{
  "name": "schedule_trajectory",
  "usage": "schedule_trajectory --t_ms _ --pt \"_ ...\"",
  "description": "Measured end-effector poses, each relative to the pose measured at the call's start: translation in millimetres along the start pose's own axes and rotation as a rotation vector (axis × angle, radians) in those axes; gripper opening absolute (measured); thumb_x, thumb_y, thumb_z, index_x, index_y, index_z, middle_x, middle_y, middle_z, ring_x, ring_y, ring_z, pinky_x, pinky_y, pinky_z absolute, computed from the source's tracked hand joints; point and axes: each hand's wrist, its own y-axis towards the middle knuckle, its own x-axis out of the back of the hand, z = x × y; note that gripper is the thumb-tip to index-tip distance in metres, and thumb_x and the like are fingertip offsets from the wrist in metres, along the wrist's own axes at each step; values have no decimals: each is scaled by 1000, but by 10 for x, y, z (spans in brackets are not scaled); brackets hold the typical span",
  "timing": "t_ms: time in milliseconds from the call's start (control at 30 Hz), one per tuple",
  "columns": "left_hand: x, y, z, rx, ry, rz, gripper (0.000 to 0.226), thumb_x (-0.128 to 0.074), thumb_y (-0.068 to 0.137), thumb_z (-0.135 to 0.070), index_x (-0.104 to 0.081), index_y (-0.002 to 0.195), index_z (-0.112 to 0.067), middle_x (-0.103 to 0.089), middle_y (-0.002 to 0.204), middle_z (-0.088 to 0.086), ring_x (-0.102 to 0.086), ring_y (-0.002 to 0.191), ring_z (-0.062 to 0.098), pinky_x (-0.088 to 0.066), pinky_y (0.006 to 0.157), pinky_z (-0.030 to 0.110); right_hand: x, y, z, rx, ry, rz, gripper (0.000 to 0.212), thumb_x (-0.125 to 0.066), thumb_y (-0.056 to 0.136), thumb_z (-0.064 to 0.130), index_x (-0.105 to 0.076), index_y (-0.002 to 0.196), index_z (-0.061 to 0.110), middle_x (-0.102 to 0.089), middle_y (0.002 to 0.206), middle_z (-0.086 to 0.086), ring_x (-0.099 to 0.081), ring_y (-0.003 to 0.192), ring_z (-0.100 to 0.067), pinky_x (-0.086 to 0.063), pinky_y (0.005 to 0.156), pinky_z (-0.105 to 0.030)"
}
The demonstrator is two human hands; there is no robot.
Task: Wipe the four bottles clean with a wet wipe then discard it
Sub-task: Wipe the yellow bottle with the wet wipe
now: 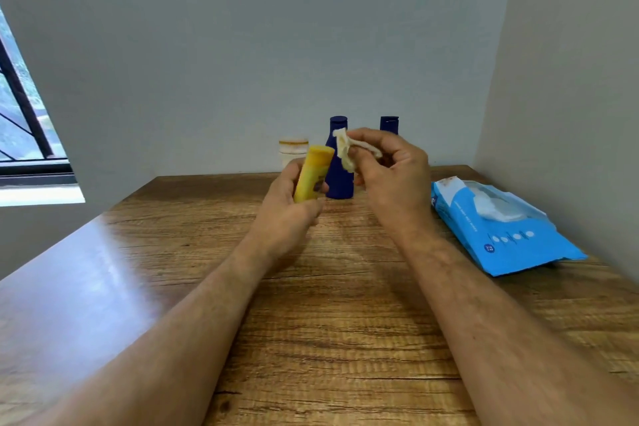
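Left hand [290, 197] grips the yellow bottle [313, 174] low, right hand [387, 162] pinches the wet wipe [347, 149] beside its cap; hard rubbing could probably twist it loose onto the desk [311, 322].

We see a yellow bottle [313, 174] with a dark label patch, two navy-blue bottles [339, 162] [389, 123], and a cream jar [290, 150] banded in orange. The wipe [349, 149] is off-white, the wipes pack [501, 228] bright blue with white print, the table [345, 322] brown wood-grain.
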Motion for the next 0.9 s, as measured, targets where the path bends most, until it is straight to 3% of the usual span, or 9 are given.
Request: schedule_trajectory --t_ms 67,167,267,367,533,700,767,900 --pt "2 5 18 -29 196 -4 62 -61 80 2 -52 126 -39 -65 107 -5 -63 99 15 -56 88 45 -6 -40 29 30 -27 97 20 -70 90 13 -76 98 30 -70 99 11 -67 90 -5 -59 75 -25" --pt "34 -1 40 -40 391 -3 68 -58 82 9 -48 127 -40 -63 104 -10 -60 98 13 -53 86 38 -10 -75 14 39 -161 230 20 -70 90 10 -77 96 27 -67 96 13 -60 84 6 -48 69 -7" --pt "89 0 50 -45 502 -17 68 -56 80 10 -49 124 -42 -63 103 -6 -59 98 17 -53 85 41 -33 -62 -41 -14 -258 199 18 -69 91 14 -77 98 28 -69 98 10 -63 87 2 -52 73 -12" --pt "92 9 28 -42 480 -63 70 -54 78 12 -50 121 -42 -61 100 -7 -58 93 15 -54 83 43 -6 -47 -4 -10 -155 125 20 -68 91 10 -76 94 28 -71 97 9 -65 87 0 -54 72 -16" --pt "105 -4 55 -64 505 -49 71 -56 76 11 -49 118 -46 -61 104 -2 -58 94 18 -55 83 48 -13 -133 44 149 -239 290 27 -66 86 0 -75 84 25 -66 93 6 -59 79 -2 -46 63 -10" --pt "76 -1 58 -82 530 -13 75 -56 77 9 -44 117 -52 -58 109 -1 -56 97 17 -52 83 43 -15 -69 -39 32 -287 114 20 -67 91 12 -75 96 29 -66 97 12 -61 86 3 -50 70 -7" --pt "54 13 62 -86 529 -33 74 -57 77 9 -42 113 -54 -58 107 -2 -56 95 16 -52 79 40 -1 -80 3 94 -233 78 22 -67 88 8 -75 93 28 -67 94 11 -61 87 3 -49 69 -7" --pt "89 36 96 -71 563 -51 71 -60 78 6 -41 113 -52 -58 108 0 -57 94 16 -54 79 42 -15 -150 48 207 -224 263 22 -67 84 0 -77 87 20 -66 90 7 -58 79 0 -45 62 -8"
